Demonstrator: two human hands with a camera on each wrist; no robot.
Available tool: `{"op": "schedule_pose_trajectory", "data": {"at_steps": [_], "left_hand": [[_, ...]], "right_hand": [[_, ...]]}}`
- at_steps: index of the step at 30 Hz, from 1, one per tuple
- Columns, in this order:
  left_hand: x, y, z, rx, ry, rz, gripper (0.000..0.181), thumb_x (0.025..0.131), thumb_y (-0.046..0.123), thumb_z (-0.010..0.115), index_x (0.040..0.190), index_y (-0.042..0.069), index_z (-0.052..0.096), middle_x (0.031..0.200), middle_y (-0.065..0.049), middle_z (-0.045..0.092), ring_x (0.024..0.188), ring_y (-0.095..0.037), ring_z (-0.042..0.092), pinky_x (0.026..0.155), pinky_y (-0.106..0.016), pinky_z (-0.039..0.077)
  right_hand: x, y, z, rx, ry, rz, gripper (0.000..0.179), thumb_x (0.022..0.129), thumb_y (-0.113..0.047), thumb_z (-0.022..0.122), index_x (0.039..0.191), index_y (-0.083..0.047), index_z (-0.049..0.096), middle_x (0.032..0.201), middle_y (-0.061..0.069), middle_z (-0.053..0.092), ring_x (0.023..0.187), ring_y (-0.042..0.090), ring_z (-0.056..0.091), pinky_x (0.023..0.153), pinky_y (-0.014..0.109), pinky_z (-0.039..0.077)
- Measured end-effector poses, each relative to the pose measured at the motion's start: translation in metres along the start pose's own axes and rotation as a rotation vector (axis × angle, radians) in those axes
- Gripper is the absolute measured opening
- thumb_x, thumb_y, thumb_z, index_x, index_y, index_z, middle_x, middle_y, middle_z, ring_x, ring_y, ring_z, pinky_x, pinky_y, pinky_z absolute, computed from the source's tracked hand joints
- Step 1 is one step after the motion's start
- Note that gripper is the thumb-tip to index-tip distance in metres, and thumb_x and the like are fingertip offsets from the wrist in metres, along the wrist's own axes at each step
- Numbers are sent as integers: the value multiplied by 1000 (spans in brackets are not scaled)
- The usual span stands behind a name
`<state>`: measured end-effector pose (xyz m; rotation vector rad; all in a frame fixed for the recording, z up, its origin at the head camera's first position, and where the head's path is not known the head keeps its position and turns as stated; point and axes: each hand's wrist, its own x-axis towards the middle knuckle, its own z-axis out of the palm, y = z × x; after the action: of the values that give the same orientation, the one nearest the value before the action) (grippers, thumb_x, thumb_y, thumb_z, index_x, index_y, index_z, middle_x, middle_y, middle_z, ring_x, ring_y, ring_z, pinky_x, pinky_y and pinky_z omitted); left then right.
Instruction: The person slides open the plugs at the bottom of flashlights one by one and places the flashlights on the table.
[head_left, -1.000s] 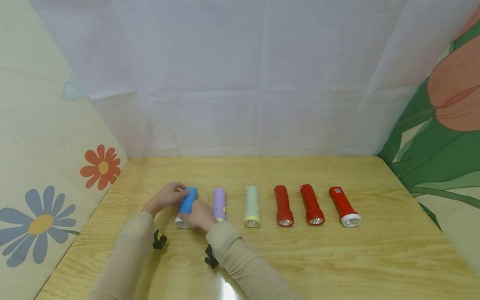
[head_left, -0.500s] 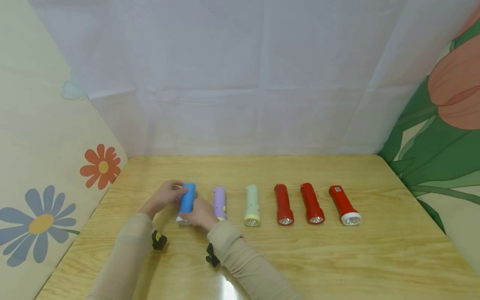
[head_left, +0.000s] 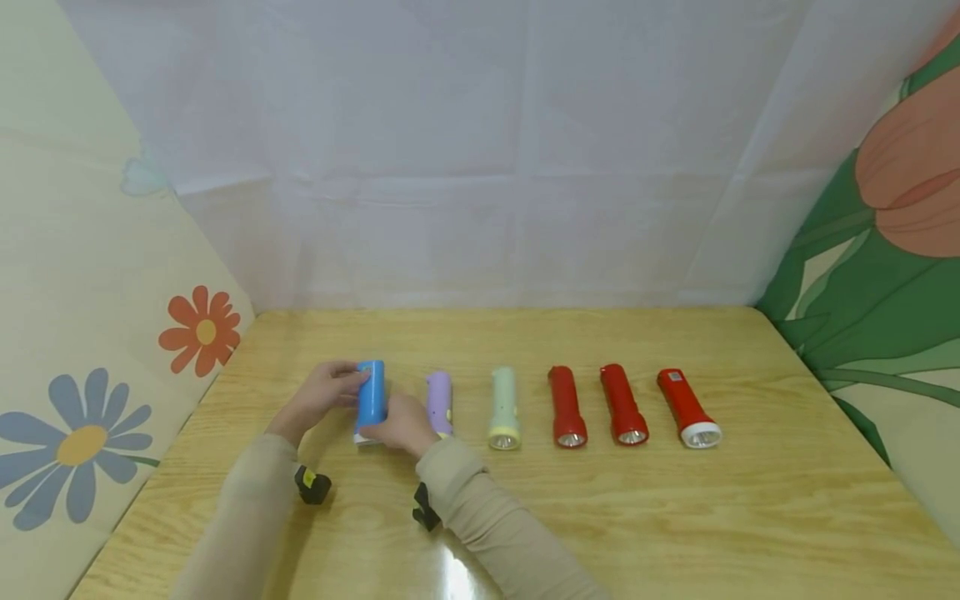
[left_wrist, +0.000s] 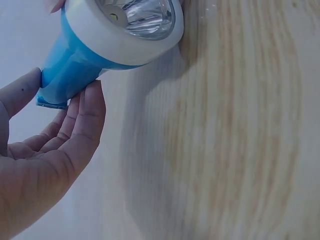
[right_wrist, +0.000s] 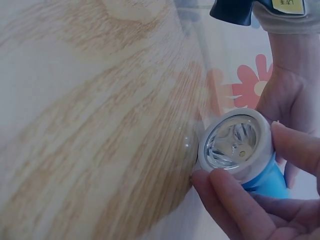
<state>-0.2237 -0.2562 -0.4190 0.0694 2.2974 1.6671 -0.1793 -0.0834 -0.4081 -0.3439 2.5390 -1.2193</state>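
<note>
A blue flashlight (head_left: 371, 395) with a white head is tilted, its tail end raised and its lens end low near the table. My left hand (head_left: 324, 395) pinches the tail between thumb and fingers, as the left wrist view shows on the blue body (left_wrist: 75, 65). My right hand (head_left: 405, 425) grips the head end, thumb on one side and fingers on the other. In the right wrist view the clear lens (right_wrist: 232, 142) faces the camera. A purple flashlight (head_left: 439, 400) lies just right of my right hand, which partly hides its head.
To the right, a mint-green flashlight (head_left: 505, 404) and three red ones, the last with a white head (head_left: 701, 435), lie in a row on the wooden table (head_left: 675, 517). A white cloth (head_left: 480, 167) hangs behind; floral cloths flank both sides.
The blue flashlight's tail has come up and a little to the left, so it stands more steeply. My left hand moved slightly left with it. The other flashlights stayed put.
</note>
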Motion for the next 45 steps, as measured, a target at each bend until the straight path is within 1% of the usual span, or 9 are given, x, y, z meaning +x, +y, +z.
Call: {"op": "schedule_pose_trajectory", "data": {"at_steps": [6, 13, 20, 27, 34, 37, 40, 43, 45], "left_hand": [[-4, 4, 1, -21, 3, 1, 62, 93, 24, 52, 130, -18, 27, 123, -35, 42, 99, -31, 57, 84, -38, 48], [-6, 6, 1, -41, 20, 20, 60, 93, 22, 53, 131, -17, 27, 123, -33, 41, 99, -28, 57, 83, -37, 49], [-5, 3, 0, -52, 35, 25, 61, 92, 23, 55, 133, -13, 27, 121, -28, 44, 96, -23, 58, 82, -35, 49], [-6, 5, 2, -43, 53, 58, 60, 91, 22, 55, 132, -12, 29, 119, -27, 44, 95, -22, 58, 80, -33, 50], [-7, 9, 5, -46, 77, 93, 55, 91, 18, 56, 130, -12, 33, 117, -27, 45, 92, -20, 59, 78, -32, 51], [-8, 10, 6, -44, 86, 105, 53, 90, 17, 57, 129, -11, 35, 117, -27, 45, 93, -21, 59, 78, -32, 51], [-12, 15, 8, -41, 89, 125, 51, 90, 14, 57, 128, -12, 35, 116, -27, 46, 94, -23, 58, 78, -33, 51], [-14, 16, 10, -39, 96, 143, 48, 90, 14, 57, 127, -11, 37, 114, -26, 47, 92, -22, 59, 77, -33, 51], [-14, 14, 10, -31, 99, 162, 48, 90, 16, 58, 126, -10, 39, 113, -25, 48, 91, -19, 59, 77, -32, 52]], "right_hand": [[1, 0, 1, -54, 18, 1, 42, 73, -27, 76, 101, 0, 60, 80, 6, 63, 65, 14, 56, 57, 22, 45], [0, -1, 0, -35, 9, 9, 41, 72, -24, 76, 100, 1, 61, 77, 6, 63, 62, 14, 56, 55, 22, 46], [0, -1, -1, -28, 6, 8, 40, 71, -23, 77, 100, 1, 61, 77, 6, 63, 62, 13, 55, 54, 22, 45], [-1, 1, -3, -4, 1, -24, 42, 71, -20, 77, 104, 1, 60, 82, 7, 64, 64, 13, 57, 57, 22, 46], [-1, 2, -4, 4, 11, -46, 37, 72, -17, 77, 99, 1, 61, 77, 5, 63, 59, 12, 54, 55, 21, 45], [-1, 1, -5, 2, 13, -46, 35, 72, -15, 76, 99, 1, 61, 77, 5, 63, 60, 12, 54, 56, 21, 45], [-1, 1, -6, -2, 14, -44, 34, 72, -14, 76, 98, 1, 61, 77, 5, 63, 61, 12, 55, 57, 21, 46], [-1, 1, -7, -5, 17, -51, 33, 71, -13, 76, 97, 2, 62, 76, 6, 63, 61, 12, 55, 57, 21, 46], [-1, 1, -8, 1, 16, -57, 33, 71, -13, 76, 97, 2, 62, 76, 6, 63, 61, 12, 55, 56, 21, 46]]}}
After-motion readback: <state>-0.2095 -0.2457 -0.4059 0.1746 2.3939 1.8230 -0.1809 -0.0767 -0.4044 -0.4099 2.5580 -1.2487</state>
